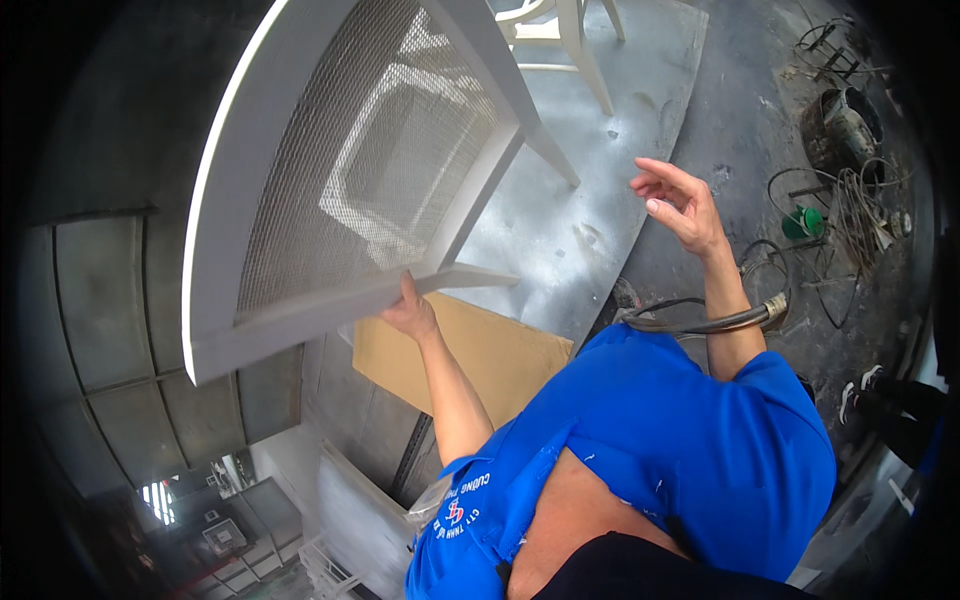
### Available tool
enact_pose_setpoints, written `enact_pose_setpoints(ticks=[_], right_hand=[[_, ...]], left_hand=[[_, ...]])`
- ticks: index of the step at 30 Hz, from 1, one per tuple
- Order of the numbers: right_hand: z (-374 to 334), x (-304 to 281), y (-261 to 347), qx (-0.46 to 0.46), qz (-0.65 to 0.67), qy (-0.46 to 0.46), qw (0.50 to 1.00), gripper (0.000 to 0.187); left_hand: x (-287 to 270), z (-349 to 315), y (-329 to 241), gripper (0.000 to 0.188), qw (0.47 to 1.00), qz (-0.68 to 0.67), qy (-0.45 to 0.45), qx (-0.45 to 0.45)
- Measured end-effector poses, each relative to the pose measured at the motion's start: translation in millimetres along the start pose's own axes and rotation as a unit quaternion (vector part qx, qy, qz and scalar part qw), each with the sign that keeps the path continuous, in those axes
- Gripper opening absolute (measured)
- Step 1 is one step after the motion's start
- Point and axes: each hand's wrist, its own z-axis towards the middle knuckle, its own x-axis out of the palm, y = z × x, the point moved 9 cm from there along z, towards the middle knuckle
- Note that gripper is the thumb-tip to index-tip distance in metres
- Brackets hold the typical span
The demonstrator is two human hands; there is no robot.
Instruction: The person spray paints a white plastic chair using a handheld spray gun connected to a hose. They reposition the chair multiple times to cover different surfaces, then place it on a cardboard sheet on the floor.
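My left hand [412, 312] grips the lower edge of a white chair [345, 308], its fingers partly hidden behind the frame. The chair is tilted and large in front of me. A fine woven mesh panel [345, 120] fills its curved back, and tapered legs point away to the right. Apart from the chair, my right hand [685, 205] hangs in the air with bent, separated fingers and nothing in it. Dark hoses [720, 322] with a metal fitting pass by my right forearm.
Beneath the chair lies a grey metal sheet [560, 225], with a brown board [470, 350] at its near edge. Another white chair [580, 50] stands at the back. On the right are a dark bucket [842, 130], tangled cables [865, 200] and a green object [803, 223]. A person's shoes [860, 390] show far right.
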Motion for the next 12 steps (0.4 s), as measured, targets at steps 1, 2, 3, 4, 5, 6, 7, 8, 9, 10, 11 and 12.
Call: enact_pose_setpoints(ticks=[1,2,3,4,5,6,7,8,9,10,11,12], right_hand=[[-4.5,6.8,1.6,-0.001,-0.005,0.002,1.000,0.051],[-11.7,12.8,6.3,-0.004,-0.001,0.005,1.000,0.051],[-18.7,18.2,12.2,-0.008,0.003,0.008,1.000,0.051],[-27.5,24.9,18.6,-0.013,0.006,0.011,1.000,0.051],[-37.5,32.0,25.4,-0.019,0.007,0.013,1.000,0.051],[-48.3,39.0,32.6,-0.025,0.007,0.015,1.000,0.052],[-57.7,46.1,38.2,-0.031,0.008,0.017,0.999,0.052],[-64.4,55.6,42.4,-0.026,0.011,0.021,0.999,0.052],[-72.0,65.4,46.8,-0.022,0.012,0.024,0.999,0.052],[-76.2,74.1,51.4,-0.020,0.013,0.026,0.999,0.053],[-79.9,84.5,56.9,-0.029,-0.002,0.037,0.999,0.053],[-85.4,94.6,60.6,-0.027,-0.013,0.055,0.998,0.053]], left_hand=[[2.3,0.1,1.9,0.069,1.000,0.002,0.007,-0.021],[4.2,-1.4,1.3,0.071,0.999,0.003,0.013,-0.031],[6.3,-4.2,-3.8,0.073,1.000,0.001,0.022,-0.007],[5.7,-9.9,0.4,0.075,0.999,0.016,0.025,-0.017],[3.8,-18.0,1.6,0.077,0.999,0.029,0.030,0.008],[-1.7,-28.7,5.3,0.079,0.998,0.041,0.033,0.032],[-4.6,-53.1,30.0,0.076,0.998,0.011,0.046,-0.049],[-5.1,-77.1,54.8,0.077,0.988,0.043,0.092,-0.120],[-7.2,-102.5,72.5,0.078,0.978,0.059,0.137,-0.144],[-4.0,-133.9,96.3,0.084,0.948,0.122,0.224,-0.189],[-5.6,-172.0,124.9,0.090,0.894,0.192,0.317,-0.252],[-7.3,-171.4,137.6,0.090,0.913,0.168,0.303,-0.214]])
